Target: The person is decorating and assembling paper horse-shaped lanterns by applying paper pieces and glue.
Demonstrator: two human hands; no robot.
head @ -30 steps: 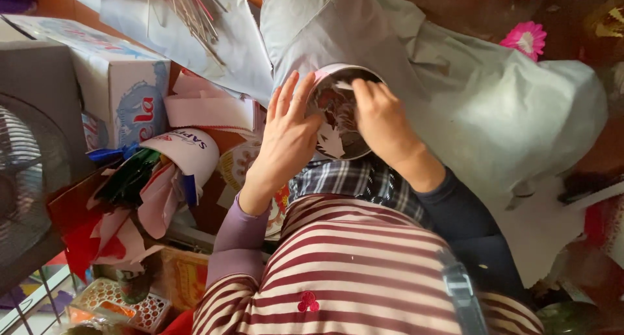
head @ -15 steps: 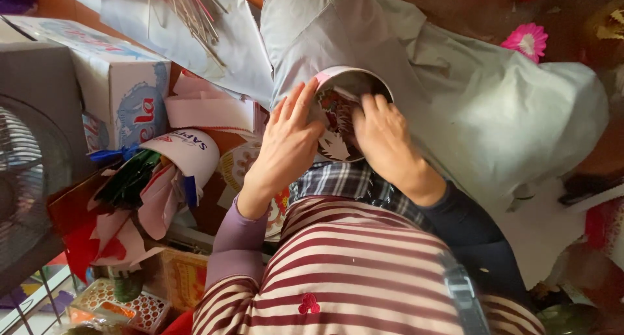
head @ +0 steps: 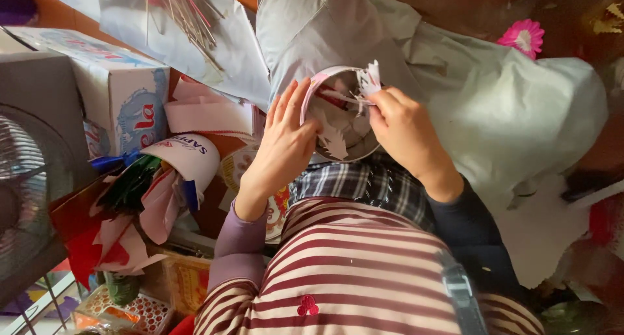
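Observation:
A round tin (head: 338, 114) with a pale pink rim lies in my lap, with white paper cut-outs inside it. My left hand (head: 281, 146) grips the tin's left side, fingers spread along the rim. My right hand (head: 404, 130) is at the tin's right rim and pinches a small jagged white paper cut-out (head: 368, 84) that sticks up above the rim. My striped top and a plaid cloth (head: 364, 182) lie just below the tin.
A large grey cloth (head: 494, 101) spreads behind the tin. At left stand a cardboard box (head: 110, 88), a white cup (head: 185, 159) stuffed with paper scraps, and a fan (head: 26, 198). Thin sticks (head: 188, 16) lie on white paper. A pink paper flower (head: 523, 37) lies far right.
My right hand has come out of the tin to its rim, lifting out a white paper cut-out. My left hand has stayed on the tin's side.

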